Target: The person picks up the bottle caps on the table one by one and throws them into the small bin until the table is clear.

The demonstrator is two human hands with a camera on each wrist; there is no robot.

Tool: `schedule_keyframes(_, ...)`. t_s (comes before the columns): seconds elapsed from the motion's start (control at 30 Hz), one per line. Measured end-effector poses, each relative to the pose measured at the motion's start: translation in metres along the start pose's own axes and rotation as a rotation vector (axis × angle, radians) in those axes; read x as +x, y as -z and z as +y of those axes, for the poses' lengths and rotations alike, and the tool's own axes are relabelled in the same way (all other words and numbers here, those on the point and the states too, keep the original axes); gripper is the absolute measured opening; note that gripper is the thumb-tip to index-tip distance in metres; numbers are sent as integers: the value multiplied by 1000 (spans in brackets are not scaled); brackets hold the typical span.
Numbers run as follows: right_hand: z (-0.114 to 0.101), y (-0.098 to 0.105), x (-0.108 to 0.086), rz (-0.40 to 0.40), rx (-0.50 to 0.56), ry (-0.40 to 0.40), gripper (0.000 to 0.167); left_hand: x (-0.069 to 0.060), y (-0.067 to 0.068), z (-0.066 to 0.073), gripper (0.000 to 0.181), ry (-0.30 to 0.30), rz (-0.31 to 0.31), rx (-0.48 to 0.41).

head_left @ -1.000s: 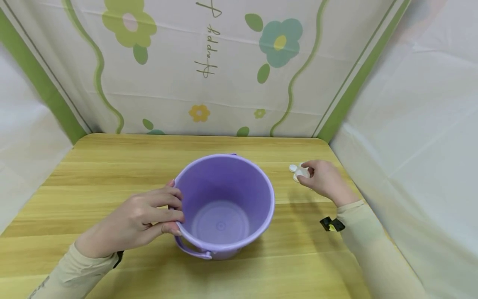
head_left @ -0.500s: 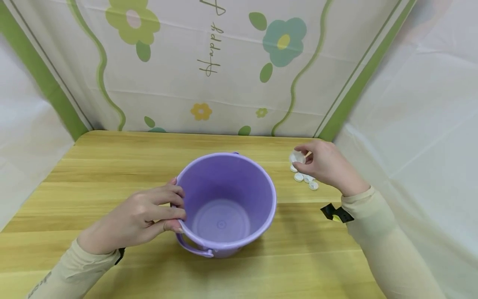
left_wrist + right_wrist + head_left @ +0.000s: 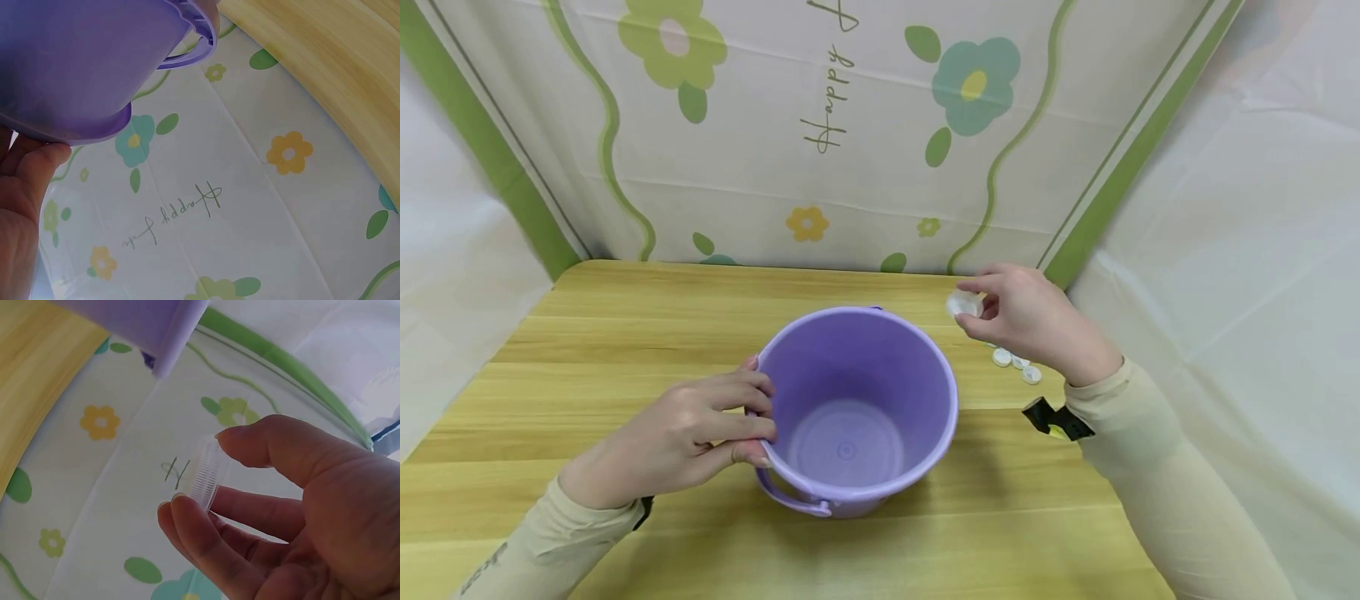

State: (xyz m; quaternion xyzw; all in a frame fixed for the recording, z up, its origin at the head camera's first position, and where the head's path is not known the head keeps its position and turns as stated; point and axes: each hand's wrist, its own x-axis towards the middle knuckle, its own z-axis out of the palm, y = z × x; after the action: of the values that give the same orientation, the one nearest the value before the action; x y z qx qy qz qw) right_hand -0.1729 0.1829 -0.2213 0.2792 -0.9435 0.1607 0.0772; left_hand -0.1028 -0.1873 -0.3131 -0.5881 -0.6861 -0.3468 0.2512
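A purple bucket [image 3: 850, 400] stands upright on the table, its inside bare in the head view. My left hand [image 3: 677, 437] grips its left rim, fingers over the edge; in the left wrist view the hand [image 3: 25, 187] holds the bucket [image 3: 75, 69] by the rim. Right of the bucket and above the table, my right hand [image 3: 1033, 321] pinches a clear-white round cap [image 3: 964, 306] between thumb and fingers. The right wrist view shows the ridged side of this cap [image 3: 207, 472] in the hand [image 3: 281, 506].
Several small white discs [image 3: 1002, 357] lie on the wooden table [image 3: 625, 333] below my right hand, partly hidden by it. The bucket's handle [image 3: 790, 500] hangs at its front left. A flowered cloth [image 3: 760, 167] stands behind the table, with white sheets at both sides.
My right hand has lifted the cap off the table and moved left and back with it, uncovering several white discs. The left hand keeps its grip on the bucket.
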Motion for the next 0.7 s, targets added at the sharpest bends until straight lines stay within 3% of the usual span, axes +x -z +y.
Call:
schedule_keyframes(0.27,-24,-9,11,-19,78,125,38,-1,0,0,19,2,8,-28)
schedule_keyframes(0.7,-55,-19,25,-133,26,251,39,-4,0,0,20,17,5,-22)
